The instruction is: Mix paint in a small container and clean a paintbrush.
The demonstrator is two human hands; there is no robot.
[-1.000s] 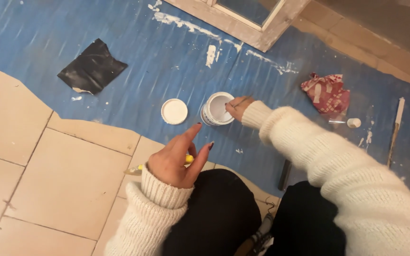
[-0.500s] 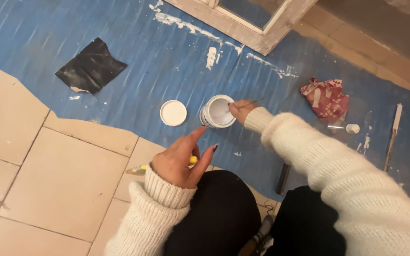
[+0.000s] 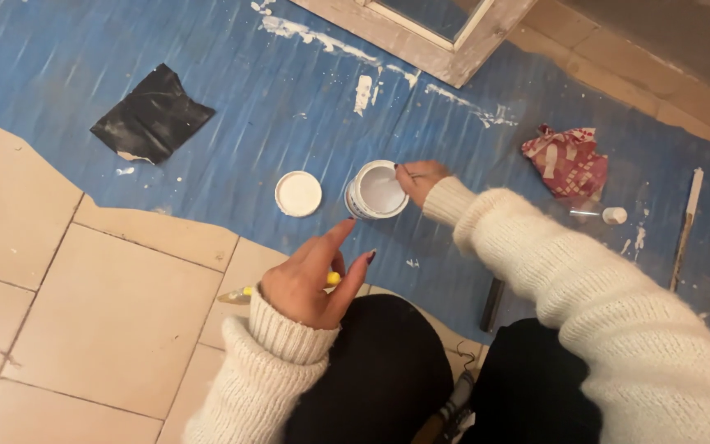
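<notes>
Blue floor sheeting holds an open white pot [image 3: 376, 190] of white paste; the right hand [image 3: 422, 178] pinches a thin tool at its rim, the left hand [image 3: 312, 280] hovers spread nearby, lid [image 3: 298, 194] alongside.

Warm, even indoor light; soft shadows near the white tub [image 3: 377, 190] and knees. Focus is sharp, with slight blur at the near edge.

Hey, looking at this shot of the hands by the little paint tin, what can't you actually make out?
Head view only:
- Thin tool in the right hand: its tip is hidden inside the white tin.
- Yellow-handled brush: mostly hidden under the left hand.
- Dark stick by the knee: too small to identify.
- Wooden frame: cut off by the top edge.
</notes>
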